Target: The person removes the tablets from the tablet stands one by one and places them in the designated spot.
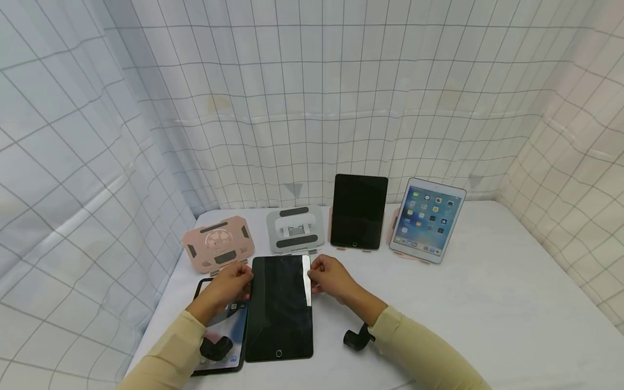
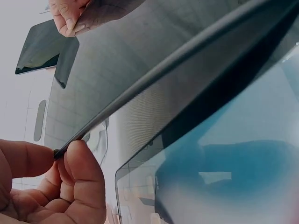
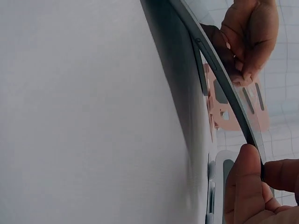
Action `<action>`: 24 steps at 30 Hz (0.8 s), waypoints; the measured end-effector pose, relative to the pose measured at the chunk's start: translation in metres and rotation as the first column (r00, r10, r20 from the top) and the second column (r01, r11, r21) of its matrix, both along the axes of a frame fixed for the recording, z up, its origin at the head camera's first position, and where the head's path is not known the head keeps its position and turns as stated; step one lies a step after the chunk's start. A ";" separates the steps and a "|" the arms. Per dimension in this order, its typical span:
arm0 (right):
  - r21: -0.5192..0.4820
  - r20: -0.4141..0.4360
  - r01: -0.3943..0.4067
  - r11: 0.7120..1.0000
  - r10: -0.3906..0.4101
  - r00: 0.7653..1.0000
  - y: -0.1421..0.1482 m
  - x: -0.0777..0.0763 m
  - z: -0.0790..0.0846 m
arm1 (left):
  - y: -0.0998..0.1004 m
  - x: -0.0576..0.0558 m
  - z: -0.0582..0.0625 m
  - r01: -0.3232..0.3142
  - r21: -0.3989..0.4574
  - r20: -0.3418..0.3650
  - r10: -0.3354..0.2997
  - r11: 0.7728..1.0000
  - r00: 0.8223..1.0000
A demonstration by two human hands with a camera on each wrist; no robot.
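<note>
Both hands hold a black tablet (image 1: 280, 311) by its two long sides, near the far end. Thumb and fingers of my left hand (image 1: 230, 281) pinch its left edge, as the left wrist view shows up close. On the opposite edge, my right hand (image 1: 332, 277) pinches it the same way. In the right wrist view the tablet (image 3: 219, 79) stands a little off the white tabletop, its far end raised. A second tablet with a lit screen (image 1: 229, 330) lies flat on the left, partly under my left arm. Beyond the held tablet stands a grey tablet stand (image 1: 295, 228).
A pink stand (image 1: 219, 244) is at the back left. At the back right, a dark tablet (image 1: 358, 212) and a white tablet with app icons (image 1: 429, 219) lean on pink stands. The white table (image 1: 468, 314) meets grid-patterned curtains (image 1: 312, 108) behind and at the sides.
</note>
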State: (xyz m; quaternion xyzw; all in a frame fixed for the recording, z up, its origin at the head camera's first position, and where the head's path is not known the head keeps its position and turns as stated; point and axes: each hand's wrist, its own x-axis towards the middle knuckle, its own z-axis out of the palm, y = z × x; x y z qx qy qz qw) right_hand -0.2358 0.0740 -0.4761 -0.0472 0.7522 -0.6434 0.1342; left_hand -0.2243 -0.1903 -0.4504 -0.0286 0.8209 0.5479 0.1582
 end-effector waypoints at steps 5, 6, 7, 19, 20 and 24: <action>0.004 0.007 -0.008 1.000 0.008 1.000 0.001 0.001 -0.004 | -0.001 0.000 -0.002 0.012 -0.023 0.011 -0.012 1.000 1.000; 0.008 0.009 -0.009 1.000 0.009 1.000 0.001 0.001 -0.005 | -0.001 0.000 -0.003 0.014 -0.025 0.012 -0.013 1.000 1.000; 0.013 0.009 -0.010 1.000 0.010 1.000 0.001 0.001 -0.004 | -0.001 0.000 -0.003 0.016 -0.028 0.010 -0.016 0.999 1.000; 0.104 -0.019 -0.072 0.992 0.074 0.997 0.005 0.002 -0.008 | 0.000 0.001 -0.011 0.020 -0.041 0.046 -0.018 0.999 0.999; 0.112 -0.021 -0.079 0.991 0.082 0.996 0.005 0.001 -0.009 | 0.000 0.001 -0.012 0.023 -0.050 0.042 -0.021 0.998 0.999; 0.144 -0.001 -0.108 0.984 0.109 0.994 0.005 0.000 -0.011 | 0.002 0.001 -0.015 0.034 -0.122 0.020 -0.031 0.992 0.999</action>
